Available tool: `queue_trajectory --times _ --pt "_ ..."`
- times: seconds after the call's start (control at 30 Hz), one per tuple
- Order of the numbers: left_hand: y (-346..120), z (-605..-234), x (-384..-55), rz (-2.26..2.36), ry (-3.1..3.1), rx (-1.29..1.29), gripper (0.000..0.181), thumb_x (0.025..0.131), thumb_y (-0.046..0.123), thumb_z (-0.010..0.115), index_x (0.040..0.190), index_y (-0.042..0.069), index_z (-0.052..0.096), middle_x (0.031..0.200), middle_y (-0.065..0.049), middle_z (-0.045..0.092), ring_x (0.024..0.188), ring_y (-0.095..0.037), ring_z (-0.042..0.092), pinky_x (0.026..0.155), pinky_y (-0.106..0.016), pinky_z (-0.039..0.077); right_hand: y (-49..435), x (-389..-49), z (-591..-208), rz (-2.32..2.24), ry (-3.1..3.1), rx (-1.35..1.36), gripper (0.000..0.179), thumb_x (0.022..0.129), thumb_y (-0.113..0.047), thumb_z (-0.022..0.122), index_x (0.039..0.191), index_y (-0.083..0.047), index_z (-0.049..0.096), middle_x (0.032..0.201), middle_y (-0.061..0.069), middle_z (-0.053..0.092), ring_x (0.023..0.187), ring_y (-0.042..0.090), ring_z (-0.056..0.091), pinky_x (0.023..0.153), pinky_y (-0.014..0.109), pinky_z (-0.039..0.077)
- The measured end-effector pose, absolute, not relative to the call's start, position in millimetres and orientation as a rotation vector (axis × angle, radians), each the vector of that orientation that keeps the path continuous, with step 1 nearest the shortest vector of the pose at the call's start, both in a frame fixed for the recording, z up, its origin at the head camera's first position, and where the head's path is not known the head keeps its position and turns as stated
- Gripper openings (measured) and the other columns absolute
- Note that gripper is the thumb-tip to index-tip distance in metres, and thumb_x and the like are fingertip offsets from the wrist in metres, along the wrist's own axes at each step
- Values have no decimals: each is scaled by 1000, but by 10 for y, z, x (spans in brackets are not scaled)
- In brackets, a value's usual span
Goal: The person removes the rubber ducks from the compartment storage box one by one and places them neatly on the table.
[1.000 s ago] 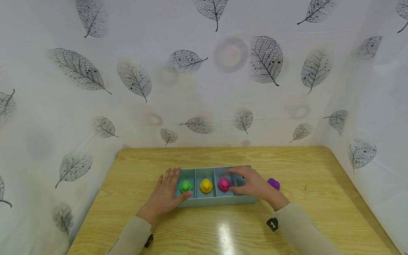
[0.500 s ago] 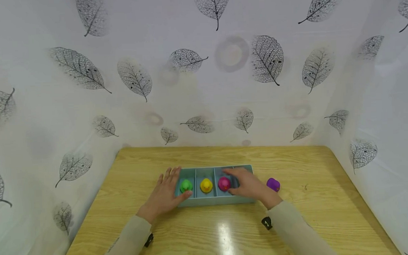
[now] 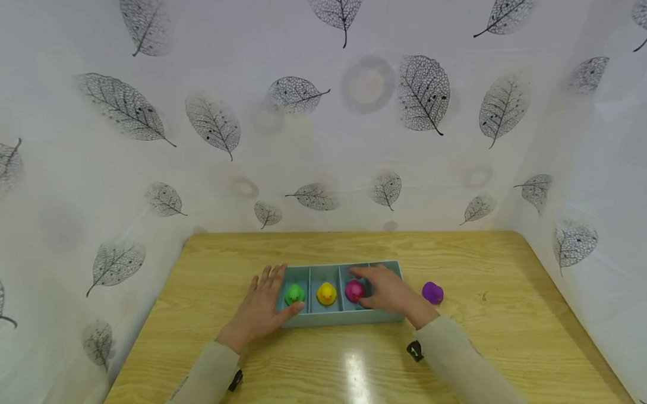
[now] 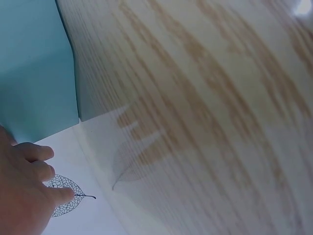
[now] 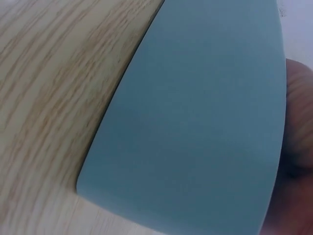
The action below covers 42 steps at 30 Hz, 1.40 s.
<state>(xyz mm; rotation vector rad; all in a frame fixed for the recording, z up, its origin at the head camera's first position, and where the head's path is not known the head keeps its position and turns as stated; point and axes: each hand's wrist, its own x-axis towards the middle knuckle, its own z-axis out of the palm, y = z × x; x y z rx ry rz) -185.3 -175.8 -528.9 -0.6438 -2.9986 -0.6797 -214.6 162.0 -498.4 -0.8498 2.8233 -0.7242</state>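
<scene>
A blue-grey divided box lies lengthwise on the table in the head view. Its compartments hold a green toy duck, a yellow toy duck and a pink toy duck. My left hand rests at the box's left end, fingers extended and thumb over the front rim. My right hand reaches over the right end, fingertips beyond the pink duck and thumb at its near side; a gap shows behind the duck. In the right wrist view the box wall hides most of that hand.
A purple toy duck lies on the wooden table, right of the box. A white leaf-patterned sheet encloses the back and sides. The box's rightmost compartment is partly covered by my right hand.
My right hand has shifted left over the box, its fingers and thumb drawing nearer the pink duck. The purple duck shows more fully now. My left hand has stayed put.
</scene>
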Motion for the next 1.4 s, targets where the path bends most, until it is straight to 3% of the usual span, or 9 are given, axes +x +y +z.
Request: queue_trajectory --times 0.23,0.5,0.93,1.4 --pt "-1763 -5264 -1846 -689 -3025 -641 104 100 68 56 170 7 11 174 -22 22 163 -44 13 130 -68 13 1534 -2148 -4985 -687 2836 -758 72 82 -13 88 148 -7 60 133 12 73 111 33 64 95 50 57" --pt "-1770 -5275 -1853 -678 -3017 -640 103 100 68 56 170 7 13 174 -22 23 163 -45 14 129 -68 14 1469 -2153 -4990 -717 2872 -704 65 82 -11 89 143 -7 65 135 12 73 111 35 64 95 50 57" --pt "-1761 -5269 -1845 -671 -3035 -635 103 100 69 55 170 7 11 174 -22 22 163 -44 14 130 -67 14 1459 -2175 -5011 -700 2838 -686 63 83 -11 89 141 -6 67 138 13 71 122 38 65 104 53 54" --pt "-1757 -5259 -1835 -692 -3021 -639 102 100 67 56 170 7 12 174 -22 23 162 -45 16 129 -69 15 1520 -2176 -5068 -729 2865 -802 46 81 -13 89 123 -3 74 125 14 74 115 37 65 99 52 55"
